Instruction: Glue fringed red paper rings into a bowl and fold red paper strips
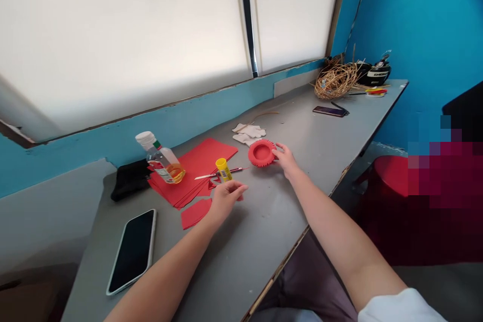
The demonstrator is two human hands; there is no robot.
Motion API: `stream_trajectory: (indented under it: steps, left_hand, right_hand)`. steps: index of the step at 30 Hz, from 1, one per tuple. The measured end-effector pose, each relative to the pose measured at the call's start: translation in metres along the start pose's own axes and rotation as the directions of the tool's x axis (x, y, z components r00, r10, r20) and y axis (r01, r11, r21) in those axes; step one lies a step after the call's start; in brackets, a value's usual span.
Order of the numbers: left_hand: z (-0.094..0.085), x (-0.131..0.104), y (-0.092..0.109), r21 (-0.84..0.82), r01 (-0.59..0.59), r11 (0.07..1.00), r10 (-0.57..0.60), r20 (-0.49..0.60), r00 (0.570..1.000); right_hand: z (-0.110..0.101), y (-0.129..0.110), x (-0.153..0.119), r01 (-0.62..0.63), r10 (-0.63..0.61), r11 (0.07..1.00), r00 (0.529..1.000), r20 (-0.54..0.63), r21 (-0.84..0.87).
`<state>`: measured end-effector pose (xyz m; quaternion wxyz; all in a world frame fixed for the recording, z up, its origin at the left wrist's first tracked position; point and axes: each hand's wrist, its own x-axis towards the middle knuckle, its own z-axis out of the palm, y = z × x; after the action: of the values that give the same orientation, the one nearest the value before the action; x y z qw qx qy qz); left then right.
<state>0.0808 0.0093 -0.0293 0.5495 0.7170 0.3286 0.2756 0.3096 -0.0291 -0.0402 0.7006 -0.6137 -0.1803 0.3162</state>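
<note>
My right hand [287, 162] pinches the right edge of a round red paper piece [262, 153] with a notched rim and a sunken middle. Nearer to me, my left hand [227, 198] hovers with fingers bent and pressed together; whether something small is between them is hidden. Just beyond it stands a yellow glue stick [223, 168]. A craft knife [206, 176] lies by the glue stick, among small red paper scraps. Under my left wrist are cut red paper pieces [195, 213], beside a stack of larger red sheets [211, 153].
A bottle of amber liquid [166, 161] stands on the red sheets, near a black pouch [130, 181]. One phone [134, 249] lies front left, another [329, 110] farther right. White gloves [249, 132], a twig bundle [335, 80] and scissors [375, 91] lie toward the back.
</note>
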Motion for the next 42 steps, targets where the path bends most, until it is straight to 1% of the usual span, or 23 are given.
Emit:
stream_trajectory:
  steps: [2, 6, 10, 12, 15, 16, 17, 19, 22, 24, 26, 29, 32, 35, 38, 40, 42]
  left_hand:
    - [0.002, 0.003, -0.004, 0.035, 0.005, 0.999, -0.005, 0.002, 1.000]
    - [0.009, 0.006, -0.014, 0.067, -0.034, 0.997, 0.029, 0.068, 0.997]
    - [0.013, 0.006, -0.021, 0.056, -0.103, 0.993, 0.096, 0.122, 0.988]
    - [0.014, 0.007, -0.021, -0.014, -0.086, 0.996, 0.087, 0.105, 0.991]
    - [0.017, 0.008, -0.017, -0.168, 0.001, 0.986, 0.003, 0.019, 1.000]
    - [0.018, 0.008, -0.015, -0.198, 0.027, 0.980, -0.026, 0.006, 1.000]
    - [0.019, 0.008, -0.011, -0.220, 0.053, 0.974, -0.052, 0.010, 0.999]
    - [0.022, 0.007, -0.004, -0.274, 0.131, 0.953, -0.116, 0.072, 0.991]
    - [0.024, 0.005, 0.007, -0.317, 0.169, 0.933, -0.135, 0.125, 0.983]
    - [0.023, 0.003, 0.013, -0.330, 0.146, 0.933, -0.105, 0.140, 0.985]
    - [0.021, 0.001, 0.016, -0.334, 0.113, 0.936, -0.069, 0.142, 0.988]
    - [0.018, -0.002, 0.015, -0.322, 0.070, 0.944, -0.035, 0.113, 0.993]
    - [0.014, -0.004, 0.012, -0.293, 0.028, 0.956, -0.007, 0.070, 0.998]
    - [0.010, -0.004, 0.013, -0.260, 0.001, 0.966, 0.014, 0.054, 0.998]
    - [0.007, -0.004, 0.018, -0.203, -0.047, 0.978, 0.064, 0.077, 0.995]
    - [0.003, -0.004, 0.022, -0.169, -0.092, 0.981, 0.111, 0.104, 0.988]
    - [0.000, -0.005, 0.027, -0.126, -0.127, 0.984, 0.143, 0.126, 0.982]
  right_hand:
    - [0.002, -0.001, 0.001, -0.013, 0.014, 1.000, 0.999, -0.039, 0.019]
    - [0.005, 0.001, 0.001, -0.040, 0.045, 0.998, 0.994, -0.102, 0.054]
    - [0.008, 0.003, -0.001, -0.025, 0.034, 0.995, 0.995, -0.094, 0.096]
    - [0.009, 0.002, -0.002, -0.001, 0.009, 0.993, 0.998, -0.070, 0.115]
    - [0.009, -0.003, -0.007, 0.038, -0.036, 0.989, 0.999, -0.017, 0.140]
    - [0.008, -0.006, -0.010, 0.050, -0.052, 0.988, 0.999, 0.006, 0.146]
    - [0.008, -0.009, -0.013, 0.060, -0.066, 0.987, 0.997, 0.035, 0.151]
    - [0.006, -0.016, -0.021, 0.071, -0.089, 0.986, 0.989, 0.120, 0.149]
    - [0.005, -0.025, -0.035, 0.064, -0.096, 0.991, 0.950, 0.299, 0.116]
    - [0.004, -0.028, -0.044, 0.079, -0.102, 0.994, 0.907, 0.409, 0.073]
    - [0.004, -0.028, -0.050, 0.120, -0.114, 0.993, 0.869, 0.482, 0.018]
    - [0.005, -0.028, -0.054, 0.176, -0.114, 0.982, 0.834, 0.540, -0.063]
    - [0.004, -0.030, -0.055, 0.219, -0.088, 0.964, 0.803, 0.590, -0.153]
    - [0.003, -0.034, -0.057, 0.270, -0.111, 0.944, 0.802, 0.586, -0.191]
    - [0.002, -0.036, -0.060, 0.327, -0.169, 0.926, 0.806, 0.568, -0.188]
    - [0.002, -0.036, -0.062, 0.356, -0.182, 0.913, 0.795, 0.579, -0.201]
    - [0.004, -0.035, -0.064, 0.378, -0.177, 0.899, 0.774, 0.608, -0.219]
